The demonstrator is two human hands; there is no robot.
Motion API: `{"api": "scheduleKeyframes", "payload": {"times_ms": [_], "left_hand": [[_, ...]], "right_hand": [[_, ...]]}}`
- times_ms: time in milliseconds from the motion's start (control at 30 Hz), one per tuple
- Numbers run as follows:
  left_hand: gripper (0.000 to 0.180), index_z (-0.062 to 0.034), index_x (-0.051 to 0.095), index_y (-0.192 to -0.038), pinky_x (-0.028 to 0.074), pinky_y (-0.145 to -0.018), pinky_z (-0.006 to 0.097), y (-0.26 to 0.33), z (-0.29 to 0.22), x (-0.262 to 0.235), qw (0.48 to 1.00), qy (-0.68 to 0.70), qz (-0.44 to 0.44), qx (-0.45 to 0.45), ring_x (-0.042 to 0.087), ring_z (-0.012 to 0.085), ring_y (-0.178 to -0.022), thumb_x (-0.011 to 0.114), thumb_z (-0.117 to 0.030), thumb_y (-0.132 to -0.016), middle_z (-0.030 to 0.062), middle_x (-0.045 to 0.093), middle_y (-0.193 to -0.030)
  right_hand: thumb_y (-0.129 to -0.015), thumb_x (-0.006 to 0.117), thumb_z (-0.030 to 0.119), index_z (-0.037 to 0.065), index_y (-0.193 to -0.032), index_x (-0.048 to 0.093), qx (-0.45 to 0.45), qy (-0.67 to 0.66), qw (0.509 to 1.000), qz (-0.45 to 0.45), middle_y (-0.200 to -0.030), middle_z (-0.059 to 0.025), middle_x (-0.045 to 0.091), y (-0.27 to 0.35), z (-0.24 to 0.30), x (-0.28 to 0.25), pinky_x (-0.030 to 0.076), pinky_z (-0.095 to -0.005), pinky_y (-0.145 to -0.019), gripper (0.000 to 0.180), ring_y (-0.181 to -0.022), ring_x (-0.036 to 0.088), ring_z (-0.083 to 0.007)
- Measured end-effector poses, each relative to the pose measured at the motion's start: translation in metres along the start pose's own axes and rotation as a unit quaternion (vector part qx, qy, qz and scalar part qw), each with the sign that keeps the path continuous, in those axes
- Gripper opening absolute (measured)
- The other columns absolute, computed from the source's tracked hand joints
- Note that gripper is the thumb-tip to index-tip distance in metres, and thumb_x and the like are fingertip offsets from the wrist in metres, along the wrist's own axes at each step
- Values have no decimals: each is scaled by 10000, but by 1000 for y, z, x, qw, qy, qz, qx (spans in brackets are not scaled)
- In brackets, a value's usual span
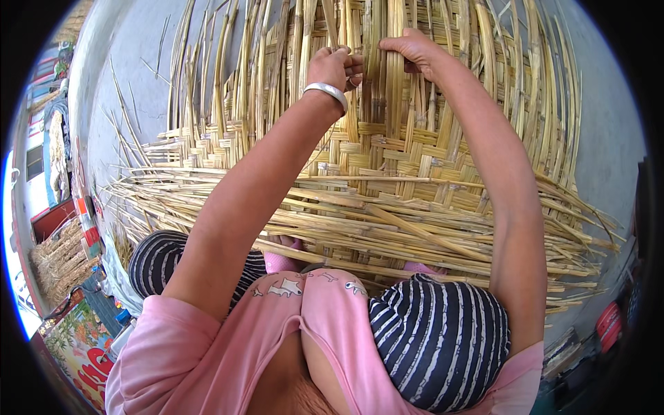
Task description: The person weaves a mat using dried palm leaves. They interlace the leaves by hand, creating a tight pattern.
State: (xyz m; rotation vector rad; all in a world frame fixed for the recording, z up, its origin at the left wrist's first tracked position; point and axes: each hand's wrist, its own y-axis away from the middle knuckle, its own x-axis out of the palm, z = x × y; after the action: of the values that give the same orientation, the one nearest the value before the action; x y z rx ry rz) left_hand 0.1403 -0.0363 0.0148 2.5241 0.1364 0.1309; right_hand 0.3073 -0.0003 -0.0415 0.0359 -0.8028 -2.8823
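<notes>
Watching remotely, I see flat yellow-green reed strips (395, 97) at twelve o'clock, pinched by the bare right hand (415, 52); the silver-bangled left hand's (330, 69) grip I can't make out. They look light, stiff, splittable: best held flat.

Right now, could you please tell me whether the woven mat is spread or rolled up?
Spread: the woven mat lies open across the grey floor, with loose strips fanning out at its sides.

Woven reed mat (398, 155) — yellowish, flat, ends loose
</notes>
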Motion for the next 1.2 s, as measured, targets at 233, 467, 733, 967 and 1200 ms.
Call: {"api": "scheduleKeyframes", "payload": {"times_ms": [233,467,733,967,1200], "left_hand": [[131,-35,464,-1009,507,-648,312,20,7,3,999,10,29,31,613,196,-706,421,-130,-930,116,627,-862],[147,-12,477,-1021,531,-680,317,6,36,-2,996,29,74,-38,606,184,-814,447,-116,-922,121,600,-944],[172,-6,527,-1004,496,-776,307,-17,53,-3,967,55,238,-66,591,174,-803,428,-116,-917,98,591,-985],[284,13,512,-1126,517,-751,325,-23,52,-6,970,30,230,-73,620,205,-825,326,-66,-927,123,626,-975],[275,17,532,-1098,512,-758,346,-21,52,-10,978,44,197,-55,609,204,-819,336,-88,-937,125,628,-955]], "right_hand": [[-769,726,258,65,-914,570,-97,53,992,-58,-815,-41,621,30,4,1,466,-266,-668,287,-746,572,-96],[-757,741,351,61,-917,592,-145,53,987,-42,-790,-4,590,76,11,0,456,-256,-686,363,-737,553,-87],[-851,622,313,32,-1126,589,-205,90,973,-57,-983,-81,634,98,19,-20,476,-288,-797,395,-906,594,-136],[-891,549,332,38,-1239,518,-61,96,984,-140,-1118,-115,609,92,-36,-84,445,-305,-890,457,-1022,585,-192],[-843,577,308,-38,-1249,482,-34,335,933,-127,-1207,-207,553,67,-27,-71,402,-389,-980,542,-1149,521,-303]]}}
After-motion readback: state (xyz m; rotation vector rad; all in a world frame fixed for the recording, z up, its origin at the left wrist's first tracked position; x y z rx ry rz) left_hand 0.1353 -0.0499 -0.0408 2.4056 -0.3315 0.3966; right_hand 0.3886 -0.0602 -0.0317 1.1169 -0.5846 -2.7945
